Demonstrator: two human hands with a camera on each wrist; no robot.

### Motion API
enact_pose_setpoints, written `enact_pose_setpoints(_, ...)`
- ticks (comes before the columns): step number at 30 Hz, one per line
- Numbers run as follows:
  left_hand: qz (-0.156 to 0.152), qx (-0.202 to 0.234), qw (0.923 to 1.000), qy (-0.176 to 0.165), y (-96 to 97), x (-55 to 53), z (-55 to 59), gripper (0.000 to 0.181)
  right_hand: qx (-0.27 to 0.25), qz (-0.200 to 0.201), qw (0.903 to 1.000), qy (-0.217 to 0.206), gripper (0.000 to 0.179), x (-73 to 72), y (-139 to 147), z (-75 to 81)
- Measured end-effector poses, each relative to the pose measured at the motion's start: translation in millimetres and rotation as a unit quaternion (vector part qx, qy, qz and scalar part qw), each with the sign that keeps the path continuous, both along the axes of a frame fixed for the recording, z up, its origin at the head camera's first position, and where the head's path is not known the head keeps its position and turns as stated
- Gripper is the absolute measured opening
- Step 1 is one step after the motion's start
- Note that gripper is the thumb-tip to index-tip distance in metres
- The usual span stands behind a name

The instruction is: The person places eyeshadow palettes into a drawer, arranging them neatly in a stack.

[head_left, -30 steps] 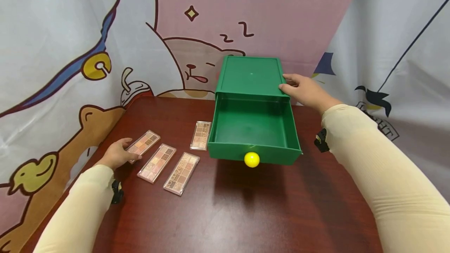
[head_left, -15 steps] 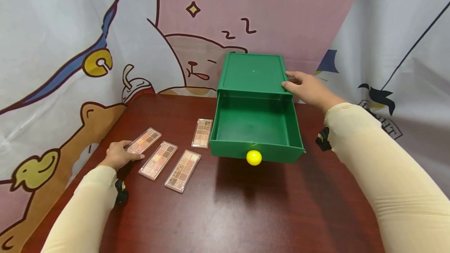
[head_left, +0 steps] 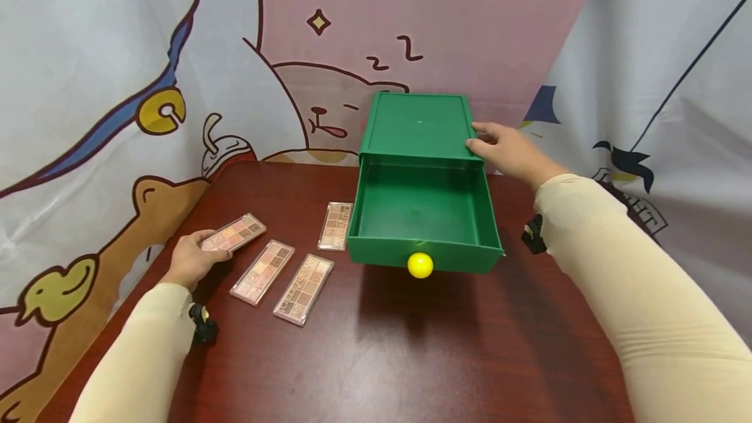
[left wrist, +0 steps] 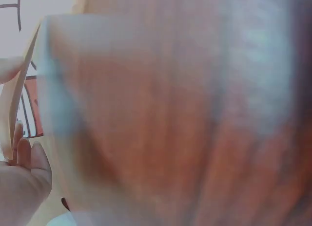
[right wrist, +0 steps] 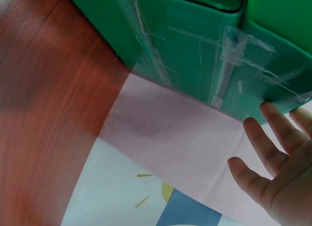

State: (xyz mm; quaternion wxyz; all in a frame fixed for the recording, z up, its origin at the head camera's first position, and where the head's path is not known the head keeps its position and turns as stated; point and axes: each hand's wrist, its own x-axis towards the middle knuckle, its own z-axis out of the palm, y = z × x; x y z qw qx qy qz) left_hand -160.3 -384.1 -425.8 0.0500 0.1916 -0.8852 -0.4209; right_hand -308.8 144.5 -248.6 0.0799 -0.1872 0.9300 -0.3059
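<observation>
My left hand pinches an eyeshadow palette between thumb and fingers at the table's left; its far end tips up. In the left wrist view the palette's thin edge shows beside the thumb, and much of that picture is blurred. My right hand rests against the right side of a green drawer box, thumb at its top edge. The right wrist view shows the right hand's fingers extended and spread by the green side wall. The drawer is pulled out, with nothing in it.
Two more palettes lie side by side right of the left hand. Another palette lies close to the drawer's left side. A yellow ball knob sticks out from the drawer front. Printed cloth hangs behind the dark red table.
My left hand has closed its fingers on the leftmost palette and tilted it up slightly from the table. The right hand stays against the box, and the drawer has not moved.
</observation>
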Motion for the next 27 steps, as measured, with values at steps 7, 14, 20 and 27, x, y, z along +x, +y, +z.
enact_pose_setpoints(7, -0.003, 0.009, 0.9995, 0.030, 0.6, 0.5, 15.4, 0.071, -0.007, 0.000, 1.0000, -0.004, 0.071, 0.9, 1, -0.6)
enact_pose_setpoints(14, -0.014, -0.030, 0.9978, 0.057, 8.8, 2.2, 40.8, 0.072, -0.018, 0.005, 0.9998, -0.008, 0.071, 1.6, -1, -1.1)
enact_pose_setpoints(20, -0.036, -0.066, 0.9925, 0.096, 25.7, -3.1, 68.5, 0.070, -0.014, 0.002, 0.9999, -0.006, 0.070, -0.3, -2, -2.4)
enact_pose_setpoints(27, -0.086, -0.109, 0.9753, 0.172, 60.0, -13.5, 107.1, 0.066, -0.014, -0.004, 0.9999, -0.004, 0.069, 0.5, 0, -2.0)
